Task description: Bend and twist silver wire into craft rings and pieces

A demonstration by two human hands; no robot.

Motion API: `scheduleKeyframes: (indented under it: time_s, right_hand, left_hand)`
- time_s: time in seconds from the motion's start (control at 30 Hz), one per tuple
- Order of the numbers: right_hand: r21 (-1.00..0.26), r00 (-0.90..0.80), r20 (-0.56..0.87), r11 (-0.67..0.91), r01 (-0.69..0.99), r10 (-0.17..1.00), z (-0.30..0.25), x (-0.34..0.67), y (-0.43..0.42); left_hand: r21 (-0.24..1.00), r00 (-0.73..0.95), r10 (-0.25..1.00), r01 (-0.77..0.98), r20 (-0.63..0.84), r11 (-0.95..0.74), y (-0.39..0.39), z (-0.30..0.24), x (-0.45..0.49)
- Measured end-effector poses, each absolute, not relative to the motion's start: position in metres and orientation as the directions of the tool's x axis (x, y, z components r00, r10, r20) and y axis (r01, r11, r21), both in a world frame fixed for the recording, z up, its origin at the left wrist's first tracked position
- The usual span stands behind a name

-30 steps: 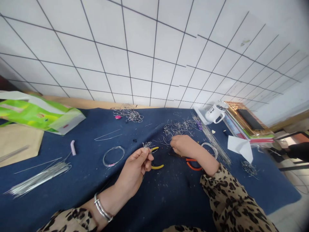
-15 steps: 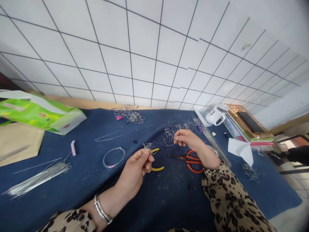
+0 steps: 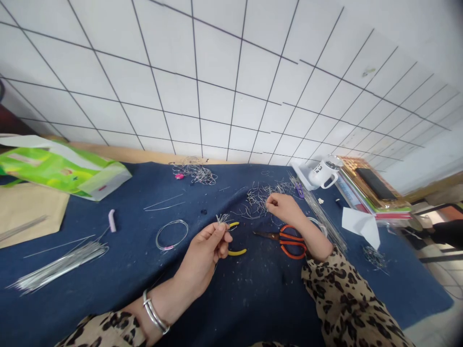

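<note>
Pinched between the thumb and fingers of my left hand is a small bundle of thin wires, its ends fanning out above the fingertips. Yellow-handled pliers lie on the cloth just beyond that hand and are partly hidden by it. My right hand is closed with its fingers curled at the edge of a loose heap of short wire pieces. What it holds, if anything, cannot be made out. Below the right wrist rest scissors with orange handles, blades pointing left.
On the blue cloth lie a wire coil, a bundle of straight wires and a wire tangle. A green bag stands at left. At right are a white mug, stacked books and a white paper.
My right hand has shifted slightly right and its fingers have curled in more. My left hand keeps its pinch on the wires. The view has moved slightly.
</note>
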State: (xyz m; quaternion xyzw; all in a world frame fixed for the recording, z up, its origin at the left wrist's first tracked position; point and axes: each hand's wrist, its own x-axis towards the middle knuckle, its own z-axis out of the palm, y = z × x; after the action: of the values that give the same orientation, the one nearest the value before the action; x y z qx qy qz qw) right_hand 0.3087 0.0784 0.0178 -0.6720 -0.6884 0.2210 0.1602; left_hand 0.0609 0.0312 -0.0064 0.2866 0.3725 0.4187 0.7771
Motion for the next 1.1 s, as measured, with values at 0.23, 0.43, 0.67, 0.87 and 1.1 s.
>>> scheduleKeyframes:
  time_s: [0.23,0.43,0.67,0.87,1.1]
  right_hand:
    - [-0.326,-0.224,-0.07,0.19,0.926,0.972,0.01,0.285,0.07]
    - [-0.311,-0.284,-0.075,0.248,0.917,0.956,-0.003,0.273,0.068]
    - [-0.517,-0.224,-0.074,0.155,0.842,0.972,-0.003,0.291,0.079]
    - [-0.728,-0.156,-0.146,0.001,0.685,0.977,-0.008,0.316,0.089]
    - [-0.8,-0.138,-0.151,-0.039,0.598,0.979,-0.008,0.324,0.091]
  left_hand:
    - [0.758,0.373,0.864,-0.436,-0.338,0.484,0.032,-0.008,0.061]
    - [0.76,0.375,0.861,-0.427,-0.344,0.49,0.031,-0.009,0.062]
    - [0.76,0.375,0.864,-0.435,-0.335,0.484,0.031,-0.009,0.062]
    - [0.765,0.372,0.86,-0.417,-0.349,0.491,0.032,-0.008,0.061]
    - [0.76,0.376,0.858,-0.423,-0.349,0.494,0.031,-0.007,0.061]
